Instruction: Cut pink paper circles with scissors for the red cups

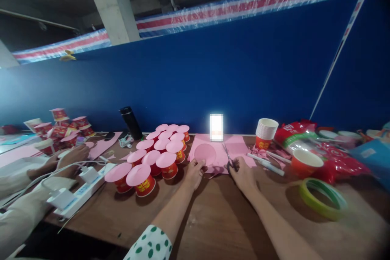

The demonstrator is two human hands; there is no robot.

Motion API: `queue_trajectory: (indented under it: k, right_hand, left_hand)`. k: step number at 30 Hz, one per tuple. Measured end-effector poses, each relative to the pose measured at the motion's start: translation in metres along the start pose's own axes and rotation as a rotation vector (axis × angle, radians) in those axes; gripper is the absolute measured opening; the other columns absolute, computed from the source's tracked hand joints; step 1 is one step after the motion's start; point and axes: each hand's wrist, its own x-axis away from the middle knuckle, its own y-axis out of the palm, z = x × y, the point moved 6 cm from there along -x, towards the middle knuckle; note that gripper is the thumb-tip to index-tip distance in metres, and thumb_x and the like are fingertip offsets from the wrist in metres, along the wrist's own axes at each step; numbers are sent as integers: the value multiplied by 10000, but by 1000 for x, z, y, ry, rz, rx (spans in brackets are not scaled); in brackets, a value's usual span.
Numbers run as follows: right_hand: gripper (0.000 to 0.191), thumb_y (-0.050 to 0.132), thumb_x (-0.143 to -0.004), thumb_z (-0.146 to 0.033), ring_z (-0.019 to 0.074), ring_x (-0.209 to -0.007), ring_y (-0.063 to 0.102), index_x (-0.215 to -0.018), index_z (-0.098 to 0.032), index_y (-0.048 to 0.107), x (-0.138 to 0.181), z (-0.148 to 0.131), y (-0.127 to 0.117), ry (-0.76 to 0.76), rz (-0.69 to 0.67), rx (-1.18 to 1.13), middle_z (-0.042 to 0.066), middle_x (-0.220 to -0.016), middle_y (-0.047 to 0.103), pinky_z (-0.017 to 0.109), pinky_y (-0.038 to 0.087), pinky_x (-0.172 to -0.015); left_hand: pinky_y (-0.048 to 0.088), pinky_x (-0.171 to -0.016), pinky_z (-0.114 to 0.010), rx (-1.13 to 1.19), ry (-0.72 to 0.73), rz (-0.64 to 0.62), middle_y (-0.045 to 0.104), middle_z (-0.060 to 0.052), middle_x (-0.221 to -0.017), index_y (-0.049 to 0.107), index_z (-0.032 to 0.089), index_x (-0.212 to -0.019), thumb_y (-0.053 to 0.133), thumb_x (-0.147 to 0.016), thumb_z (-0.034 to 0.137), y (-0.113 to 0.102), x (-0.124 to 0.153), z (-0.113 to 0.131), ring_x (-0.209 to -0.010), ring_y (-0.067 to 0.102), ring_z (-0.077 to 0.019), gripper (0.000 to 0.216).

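Note:
My left hand (196, 173) pinches the lower edge of a round pink paper disc (205, 152), which lies over larger pink paper sheets (239, 144). In my right hand (243, 175) is a pair of scissors (228, 154), its fingers closed round the dark handles and the blades pointing away from me over the paper. Narrow pink scraps lie below the disc, between my hands. To the left stand several red paper cups (146, 187), each topped with a pink paper disc (138, 175).
At right are stacked paper cups (264, 135), white pens (266, 165), a single cup (304, 166), a roll of green tape (323, 202) and red plastic packaging (338, 158). A power strip (83, 191), black bottle (131, 124) and a co-worker's hand (74, 155) are at left.

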Motion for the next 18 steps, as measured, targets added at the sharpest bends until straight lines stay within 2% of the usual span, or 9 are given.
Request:
queue_trajectory:
  k: [4, 9, 13, 18]
  right_hand:
    - [275, 503, -775, -427, 203, -733, 620, -944, -213, 477, 0, -1, -1, 7, 9, 27, 43, -808, 654, 272, 397, -598]
    - [362, 526, -749, -428, 240, -908, 588, -1013, -184, 484, -3, 0, -9, -11, 120, 94, 103, -1008, 621, 327, 430, -734]
    - [385, 495, -772, -401, 269, -967, 571, -1070, -158, 489, -8, 8, -16, 38, 185, 130, 131, -1049, 614, 364, 430, -786]
    - [345, 447, -810, -285, 226, -935, 607, -1140, -186, 476, -12, 22, -14, 41, 171, 65, 91, -1034, 654, 333, 444, -785]
  left_hand:
    - [446, -572, -218, 10, 1, -35, 574, 28, -652, 559, 135, -689, 784, -515, 275, 1, 1, 0, -559, 538, -74, 317]
    - [440, -567, -219, 25, -18, -47, 595, 22, -658, 559, 145, -685, 778, -520, 263, 2, 1, 1, -594, 556, -92, 298]
    - [439, -562, -218, 29, -30, -53, 603, 17, -644, 550, 146, -676, 779, -531, 265, 1, -1, -1, -578, 549, -87, 296]
    - [442, -571, -221, 36, -30, -71, 606, 10, -644, 543, 137, -636, 776, -544, 253, 1, -2, -3, -583, 549, -87, 276]
